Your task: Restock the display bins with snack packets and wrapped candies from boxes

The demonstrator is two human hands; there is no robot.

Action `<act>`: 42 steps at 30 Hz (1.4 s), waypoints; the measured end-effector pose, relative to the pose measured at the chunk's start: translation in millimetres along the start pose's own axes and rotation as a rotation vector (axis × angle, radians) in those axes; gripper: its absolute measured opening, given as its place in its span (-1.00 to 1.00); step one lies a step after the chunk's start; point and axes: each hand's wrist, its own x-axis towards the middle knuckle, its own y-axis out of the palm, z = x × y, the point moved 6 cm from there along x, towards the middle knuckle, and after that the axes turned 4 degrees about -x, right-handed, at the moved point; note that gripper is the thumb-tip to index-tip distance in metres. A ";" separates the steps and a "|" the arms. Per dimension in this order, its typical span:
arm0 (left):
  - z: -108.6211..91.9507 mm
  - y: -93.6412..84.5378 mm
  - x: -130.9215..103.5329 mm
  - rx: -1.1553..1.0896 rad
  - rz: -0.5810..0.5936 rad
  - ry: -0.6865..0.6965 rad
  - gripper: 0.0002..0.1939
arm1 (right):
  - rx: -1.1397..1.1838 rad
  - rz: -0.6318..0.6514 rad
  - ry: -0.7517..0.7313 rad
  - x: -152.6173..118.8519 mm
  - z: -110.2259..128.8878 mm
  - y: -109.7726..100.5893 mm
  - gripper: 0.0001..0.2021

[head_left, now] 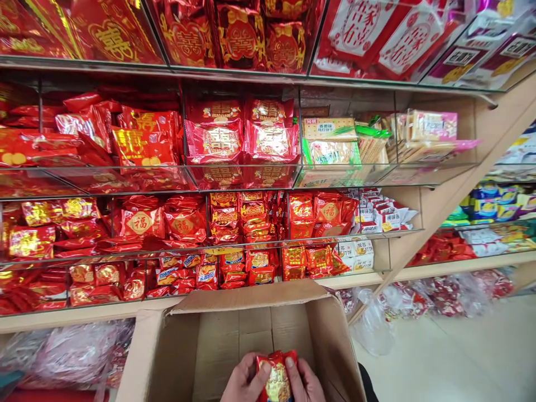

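Observation:
Both my hands hold small red-and-gold snack packets point(277, 381) low in the view, over the open cardboard box point(218, 340). On the packets' left side is my left hand point(245, 381), its thumb pressed on the front wrapper. My right hand point(306, 383) grips the right side, thumb also on the front. More than one packet seems to be stacked there, but the lower part is cut off by the frame edge. The visible inside of the box shows bare brown cardboard walls and floor.
Tiered shelves with clear fronts hold red packets point(142, 223), pink-red packets point(215, 139), green-and-white cracker packs point(330, 142) and white packets point(355, 254). Clear plastic bags point(79, 349) lie under the lowest shelf at left. More bagged packets point(448, 296) rest on the pale tiled floor point(469, 352) at right.

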 end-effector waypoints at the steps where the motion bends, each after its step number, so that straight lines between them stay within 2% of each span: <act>1: -7.4 3.1 -1.5 -0.021 -0.067 0.009 -0.65 | -0.014 -0.041 -0.021 -0.9 10.6 -2.4 -0.62; 4: -40.7 14.9 -4.8 0.071 -0.175 0.102 -0.65 | -0.082 -0.129 -0.109 -2.8 49.0 -9.0 -0.63; 7: -93.2 24.8 -3.5 0.362 -0.224 0.333 -0.72 | -0.155 -0.185 -0.256 0.5 96.9 -18.2 -0.68; 11: -160.6 25.3 10.9 0.672 -0.324 0.583 -0.70 | -0.311 -0.295 -0.579 17.0 164.4 -26.1 -0.75; 14: -186.7 16.5 30.6 0.729 -0.382 0.664 -0.71 | -0.449 -0.353 -0.726 41.0 193.0 -19.3 -0.76; 16: -188.8 6.6 43.4 0.706 -0.432 0.657 -0.70 | -0.515 -0.335 -0.702 60.9 195.0 -10.6 -0.73; 20: -170.7 -8.8 58.2 0.630 -0.463 0.599 -0.70 | -0.541 -0.272 -0.596 83.7 176.0 2.2 -0.69; 27: -142.9 -19.0 65.7 0.476 -0.400 0.475 -0.69 | -0.576 -0.195 -0.406 85.9 147.4 3.4 -0.66; 34: -129.8 -26.2 71.9 0.313 -0.379 0.384 -0.66 | -0.652 -0.113 -0.296 93.7 137.0 9.1 -0.65; 42: -124.6 -26.2 71.3 0.180 -0.349 0.277 -0.67 | -0.752 -0.094 -0.261 94.0 129.9 11.1 -0.65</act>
